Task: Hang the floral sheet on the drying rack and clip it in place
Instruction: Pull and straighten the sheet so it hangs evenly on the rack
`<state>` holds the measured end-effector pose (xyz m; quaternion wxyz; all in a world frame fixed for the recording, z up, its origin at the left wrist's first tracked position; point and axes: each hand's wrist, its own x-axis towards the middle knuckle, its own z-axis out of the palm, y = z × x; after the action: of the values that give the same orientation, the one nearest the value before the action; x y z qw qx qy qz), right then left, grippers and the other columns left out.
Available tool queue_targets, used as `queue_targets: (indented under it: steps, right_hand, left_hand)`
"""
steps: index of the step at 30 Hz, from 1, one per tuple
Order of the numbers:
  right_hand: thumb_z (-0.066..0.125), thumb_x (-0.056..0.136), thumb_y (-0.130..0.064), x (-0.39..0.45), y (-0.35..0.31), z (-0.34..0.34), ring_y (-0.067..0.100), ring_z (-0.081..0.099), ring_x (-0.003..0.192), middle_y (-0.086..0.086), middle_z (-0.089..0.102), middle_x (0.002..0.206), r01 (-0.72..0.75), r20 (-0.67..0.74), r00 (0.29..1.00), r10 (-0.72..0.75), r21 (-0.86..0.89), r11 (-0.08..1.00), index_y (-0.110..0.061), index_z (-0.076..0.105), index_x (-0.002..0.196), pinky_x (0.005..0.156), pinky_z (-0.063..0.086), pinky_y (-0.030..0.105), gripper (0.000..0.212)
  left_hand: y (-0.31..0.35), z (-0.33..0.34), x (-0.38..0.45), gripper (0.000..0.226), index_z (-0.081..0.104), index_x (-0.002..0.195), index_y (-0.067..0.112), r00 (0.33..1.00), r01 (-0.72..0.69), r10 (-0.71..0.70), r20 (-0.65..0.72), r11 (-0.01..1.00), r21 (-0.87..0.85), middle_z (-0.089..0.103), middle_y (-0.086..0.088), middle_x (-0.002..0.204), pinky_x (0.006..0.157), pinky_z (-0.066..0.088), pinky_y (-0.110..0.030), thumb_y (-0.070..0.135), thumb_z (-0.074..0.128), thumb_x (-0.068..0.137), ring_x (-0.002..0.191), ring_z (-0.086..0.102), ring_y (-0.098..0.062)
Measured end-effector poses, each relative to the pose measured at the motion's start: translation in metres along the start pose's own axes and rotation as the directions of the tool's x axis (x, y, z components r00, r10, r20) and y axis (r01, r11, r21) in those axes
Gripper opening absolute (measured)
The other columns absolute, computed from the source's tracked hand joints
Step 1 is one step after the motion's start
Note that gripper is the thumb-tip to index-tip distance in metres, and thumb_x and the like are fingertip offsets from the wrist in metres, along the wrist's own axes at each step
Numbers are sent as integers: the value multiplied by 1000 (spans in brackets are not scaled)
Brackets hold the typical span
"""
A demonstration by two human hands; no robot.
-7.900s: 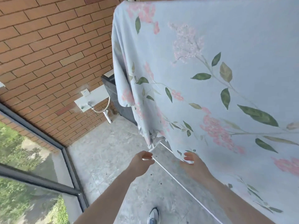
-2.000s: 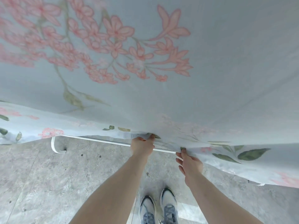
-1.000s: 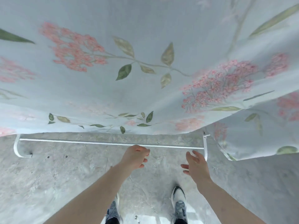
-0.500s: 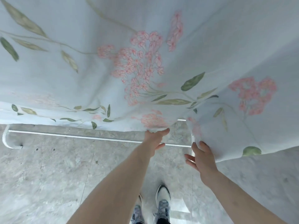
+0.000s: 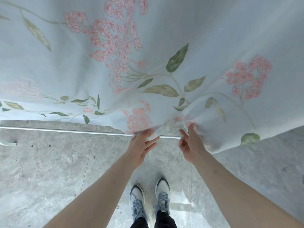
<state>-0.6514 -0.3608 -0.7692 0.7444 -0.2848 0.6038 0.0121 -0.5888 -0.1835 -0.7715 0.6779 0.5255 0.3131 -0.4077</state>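
The floral sheet (image 5: 164, 46), pale blue with pink blossoms and green leaves, hangs in front of me and fills the upper view. Its lower hem ends just above the drying rack's low white bar (image 5: 65, 131) near the floor. My left hand (image 5: 142, 144) pinches the hem between thumb and fingers, right at the bar. My right hand (image 5: 190, 145) is spread open, its fingertips touching a hanging fold of the sheet to the right. The top of the rack is out of view, and I see no clips.
Grey concrete floor (image 5: 49, 170) lies below. My two shoes (image 5: 149, 199) stand close behind my hands. The rack's curved foot (image 5: 8, 143) rests on the floor at the far left.
The view has shifted right along the sheet. My left hand keeps hold of the hem. My right hand has risen and spread its fingers against the fold on the right.
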Motion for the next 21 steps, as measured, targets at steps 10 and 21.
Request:
queue_targets:
  steps: [10,21]
  right_hand:
    - [77,92,-38,0,16,10,3,51,57,-7,64,76,-10,137,991,-3,88,996,-18,73,114,50,48,12,30]
    - [74,96,-31,18,25,-38,4,69,66,5,79,93,192,-313,936,-163,62,980,-19,71,88,51,50,17,14]
  left_hand:
    - [-26,-22,-12,26,69,109,14,986,2,45,-162,961,278,71,-1,96,70,55,-26,38,65,101,82,65,-16]
    - [-17,-17,23,35,72,78,8,921,-45,194,-338,915,401,68,-2,75,67,52,-32,40,86,81,69,60,-20]
